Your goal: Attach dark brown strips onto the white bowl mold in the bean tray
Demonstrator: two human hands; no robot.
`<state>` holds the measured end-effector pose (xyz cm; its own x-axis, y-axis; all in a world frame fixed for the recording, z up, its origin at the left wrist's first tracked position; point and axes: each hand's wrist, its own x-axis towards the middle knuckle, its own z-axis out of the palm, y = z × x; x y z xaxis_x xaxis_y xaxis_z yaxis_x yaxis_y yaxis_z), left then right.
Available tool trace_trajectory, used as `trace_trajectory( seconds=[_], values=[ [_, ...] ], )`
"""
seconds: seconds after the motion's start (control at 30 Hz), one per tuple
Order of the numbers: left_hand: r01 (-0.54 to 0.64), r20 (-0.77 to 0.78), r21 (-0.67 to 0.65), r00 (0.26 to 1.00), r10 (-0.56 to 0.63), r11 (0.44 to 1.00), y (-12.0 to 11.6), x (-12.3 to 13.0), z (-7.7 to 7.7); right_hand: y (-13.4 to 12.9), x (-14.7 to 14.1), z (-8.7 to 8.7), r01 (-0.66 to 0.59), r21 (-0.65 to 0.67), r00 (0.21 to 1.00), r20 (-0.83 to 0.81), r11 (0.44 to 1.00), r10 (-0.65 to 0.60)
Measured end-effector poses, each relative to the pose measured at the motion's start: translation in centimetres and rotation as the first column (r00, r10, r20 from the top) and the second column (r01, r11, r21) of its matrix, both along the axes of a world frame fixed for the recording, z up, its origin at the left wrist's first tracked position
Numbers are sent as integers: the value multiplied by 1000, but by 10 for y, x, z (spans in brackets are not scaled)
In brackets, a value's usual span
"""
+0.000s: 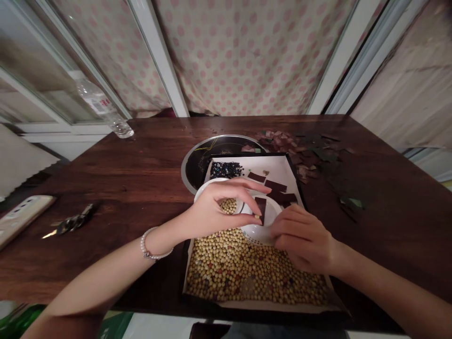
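My left hand (226, 202), with a beaded bracelet on the wrist, pinches a small pale bead (257, 217) between thumb and forefinger. Just behind the bead, a dark brown rectangular piece (261, 205) lies over a small white dish (273, 207). At that dish's right side is my right hand (303, 235), its fingers curled together; whatever they hold is hidden. Partly under my left hand, a white bowl (198, 191) contains pale beads (229, 205). Both vessels stand in a paper-lined tray (294, 176), whose near part is covered with wooden-looking beads (243, 268).
Dark beads (226, 169) and brown rectangles (275, 185) occupy the tray's far part. Behind it is a round dark plate (194, 162). Brown and green scraps (318, 150) lie to the right. Leftward are a plastic bottle (106, 106), keys (72, 222) and a power strip (24, 214).
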<state>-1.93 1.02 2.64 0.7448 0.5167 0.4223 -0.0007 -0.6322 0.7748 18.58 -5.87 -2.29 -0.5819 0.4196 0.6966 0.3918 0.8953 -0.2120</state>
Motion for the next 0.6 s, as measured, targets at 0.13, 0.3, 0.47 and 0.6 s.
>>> trace_trajectory(
  seconds=[0.13, 0.3, 0.47, 0.6],
  values=[
    [-38, 53, 20, 998, 37, 999, 0, 0, -1, -2, -7, 4, -87, 86, 969, 238, 992, 64],
    [-57, 86, 21, 995, 55, 998, 1, -1, -2, -10, -14, 5, -159, 91, 901, 420, 983, 107],
    [-107, 83, 118, 992, 97, 987, 2, -1, -1, -11, -14, 0, -99, -22, 849, 520, 995, 96],
    [-184, 93, 318, 982, 163, 930, -1, 1, 2, -11, -14, -1, -106, -48, 832, 543, 993, 115]
  ],
)
